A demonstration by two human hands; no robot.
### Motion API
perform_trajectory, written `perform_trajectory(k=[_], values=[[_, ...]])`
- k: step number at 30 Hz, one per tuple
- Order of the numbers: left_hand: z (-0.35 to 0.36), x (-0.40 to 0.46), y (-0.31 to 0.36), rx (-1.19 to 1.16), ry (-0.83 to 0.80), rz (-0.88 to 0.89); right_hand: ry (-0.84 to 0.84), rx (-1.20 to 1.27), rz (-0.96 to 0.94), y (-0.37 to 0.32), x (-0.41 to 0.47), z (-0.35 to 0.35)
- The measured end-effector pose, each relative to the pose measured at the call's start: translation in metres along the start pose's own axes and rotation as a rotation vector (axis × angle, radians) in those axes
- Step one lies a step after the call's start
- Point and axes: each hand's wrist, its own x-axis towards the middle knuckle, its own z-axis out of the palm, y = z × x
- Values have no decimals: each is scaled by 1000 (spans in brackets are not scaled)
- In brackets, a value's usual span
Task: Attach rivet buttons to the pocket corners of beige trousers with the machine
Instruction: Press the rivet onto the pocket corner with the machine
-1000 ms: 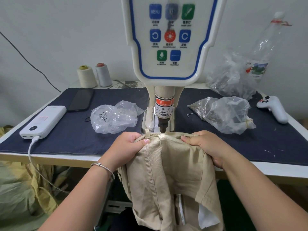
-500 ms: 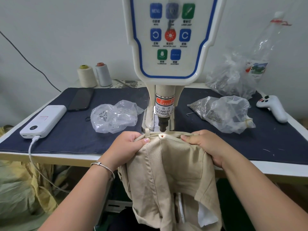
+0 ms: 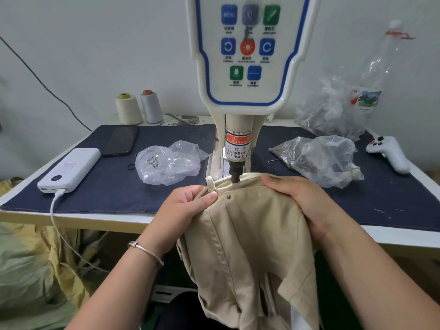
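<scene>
Head view (only view): beige trousers (image 3: 247, 234) hang over the front edge of the table (image 3: 71, 216), waistband end up under the machine (image 3: 246, 75). Machine punch (image 3: 235, 176) sits just above, maybe touching, the top fabric edge; contact can't be told. One rivet button (image 3: 229, 197) is already set in the cloth, just on the near side of the punch and slightly toward the left hand.

Left hand (image 3: 188, 206): fingers curled, thumb pinching the waistband edge next to the belt loop (image 3: 210, 184). It's just beside the set rivet, the nearer hand to it. Right hand (image 3: 302, 198): fingers bent over the top fold of the trousers, gripping cloth from above, on the other side of the punch and a bit farther from the rivet.

Key relation: the pocket's top edge runs left-right between the two hands, so the other corner (not clearly visible, probably under or near the right hand) lies to the right of the punch. Judgement: the next move slides the cloth leftward along that edge to bring that corner under the punch; left hand pulls, right feeds. Risk: both thumbs near the punch.

Bags of hardware (image 3: 316, 160) sit on the table, well apart from the hands.
</scene>
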Motion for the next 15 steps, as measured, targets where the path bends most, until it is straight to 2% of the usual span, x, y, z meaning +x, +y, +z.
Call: perform_trajectory(k=[8, 15], values=[[-4, -41, 10, -174, -147, -179, -135, 43, 120, 14, -44, 4], [-2, -55, 29, -200, -308, -240, -196, 78, 95, 11, -64, 4]])
